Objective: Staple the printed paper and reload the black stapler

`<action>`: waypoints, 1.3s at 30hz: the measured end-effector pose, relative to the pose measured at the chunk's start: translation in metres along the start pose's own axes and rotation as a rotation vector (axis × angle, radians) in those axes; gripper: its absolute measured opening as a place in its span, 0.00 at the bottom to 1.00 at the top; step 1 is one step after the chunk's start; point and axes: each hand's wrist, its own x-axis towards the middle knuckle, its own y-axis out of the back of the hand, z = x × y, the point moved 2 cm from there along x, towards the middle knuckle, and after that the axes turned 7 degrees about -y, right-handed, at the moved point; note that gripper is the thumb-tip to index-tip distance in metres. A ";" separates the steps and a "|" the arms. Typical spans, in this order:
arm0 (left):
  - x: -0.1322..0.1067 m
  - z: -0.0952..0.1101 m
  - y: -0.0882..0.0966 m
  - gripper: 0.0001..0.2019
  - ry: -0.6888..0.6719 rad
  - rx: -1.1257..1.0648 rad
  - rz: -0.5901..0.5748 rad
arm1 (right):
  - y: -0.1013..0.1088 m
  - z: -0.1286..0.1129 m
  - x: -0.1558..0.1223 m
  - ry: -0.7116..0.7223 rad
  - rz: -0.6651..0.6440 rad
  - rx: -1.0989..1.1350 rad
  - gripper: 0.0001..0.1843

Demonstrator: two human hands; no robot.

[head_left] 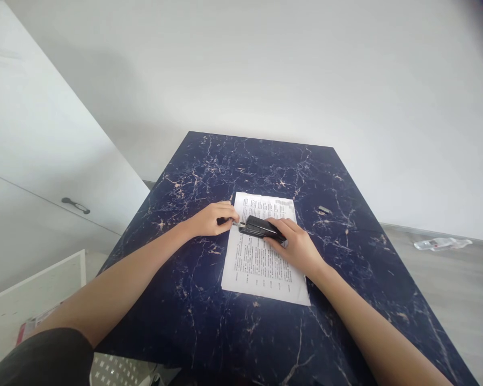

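My right hand (292, 241) is wrapped around a black stapler (261, 227), which lies over a printed sheet of paper (261, 273). The stapler's left end points at my left hand (219, 218). A small silvery metal part (240, 224) sticks out of that end, and the fingertips of my left hand are pinched at it. Something dark shows between the left thumb and fingers; I cannot make out what it is. The paper lies flat and slightly turned, partly covered by the stapler and my right hand.
A small grey strip (324, 209), perhaps staples, lies right of the paper on the dark blue marbled table (241, 161). A clear plastic wrapper (443, 244) is on the floor at the right. A white cabinet with a dark handle (75, 205) stands at the left.
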 end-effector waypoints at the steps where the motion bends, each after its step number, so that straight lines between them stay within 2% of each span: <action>1: 0.000 0.000 0.000 0.09 0.001 -0.002 0.011 | 0.000 0.000 0.000 0.000 0.000 0.000 0.22; 4: 0.000 0.000 0.002 0.12 0.022 -0.022 0.042 | 0.000 0.000 0.000 0.001 0.000 -0.005 0.22; 8: 0.001 0.002 0.004 0.15 0.045 -0.054 0.023 | 0.001 -0.001 0.000 0.012 0.002 -0.014 0.22; 11: 0.002 0.002 0.003 0.10 0.054 -0.072 0.013 | 0.001 0.000 0.000 0.012 0.005 -0.021 0.22; 14: 0.001 -0.002 0.003 0.05 0.089 -0.056 0.054 | 0.000 0.001 0.000 0.011 -0.002 -0.026 0.22; 18: -0.003 -0.008 0.003 0.08 0.140 -0.044 0.116 | -0.001 0.001 0.000 0.003 -0.011 -0.023 0.23; 21: -0.002 -0.007 0.003 0.11 0.125 -0.050 0.127 | 0.000 0.001 0.000 0.004 -0.003 -0.018 0.22; 24: 0.001 -0.003 0.004 0.10 0.090 -0.075 0.109 | 0.000 0.000 0.000 0.000 -0.003 -0.009 0.22; 30: 0.007 0.001 0.003 0.08 0.077 -0.081 -0.028 | 0.000 0.000 0.000 -0.004 -0.007 -0.008 0.23; 39: 0.003 -0.003 0.002 0.09 0.156 -0.092 -0.010 | 0.000 0.000 0.000 -0.006 -0.011 0.004 0.22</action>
